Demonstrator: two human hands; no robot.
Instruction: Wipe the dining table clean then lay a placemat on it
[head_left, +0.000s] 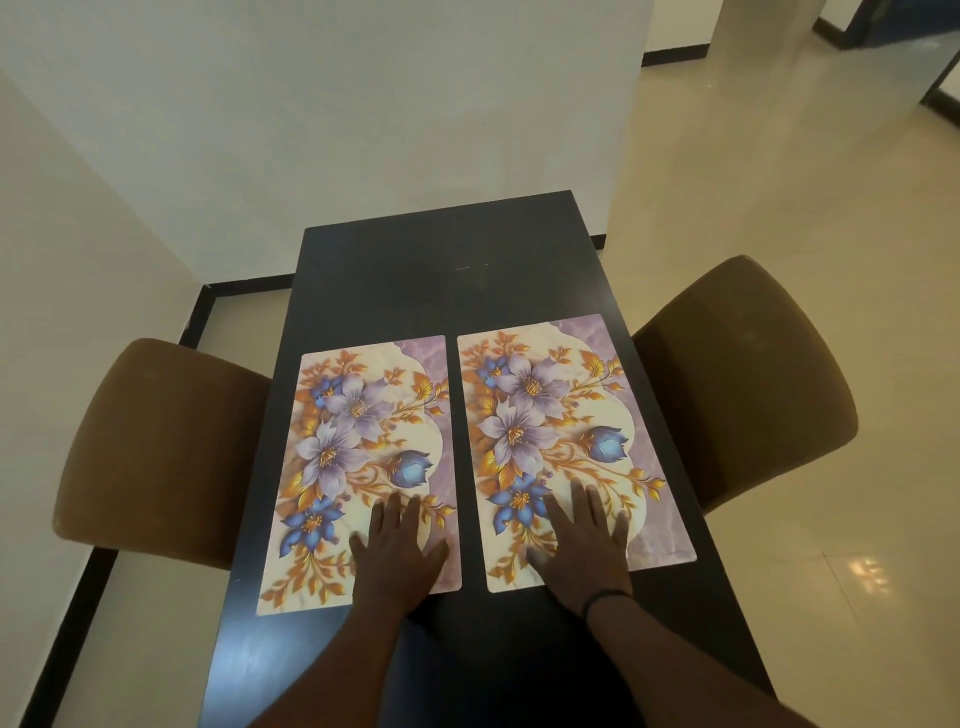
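Two flowered placemats lie side by side on the dark desk (447, 249), approx centre of the frame, w/ a thin strip of bare desk between them. Left placemat (358, 467) sits a bit lower in the frame than the right placemat (566, 447); the right one is turned slightly, its near edge slanting toward the lower right.

Left hand (397, 556) lies flat, fingers straight and spread, on the near right corner of the left mat. Right hand (582, 540) lies the same way on the near part of the right mat, fingers wide, holding nothing. A dark band shows on the right wrist. Brown chairs stand at both sides: left chair (161, 447) at mid left, right chair (743, 379) at mid right.

Judgement: wiping looks done (no cloth in view, desk top shows no visible dirt), and the step now is smoothing and squaring the mats. To do it well: keep palms flat, press lightly, slide from near edge toward the far edge so no corner lifts. Nudge the right mat w/ the flat palm until its long edge runs parallel to the desk edge, and match both near edges. Don't drag hard, since thin mats prob slip on a glossy top.
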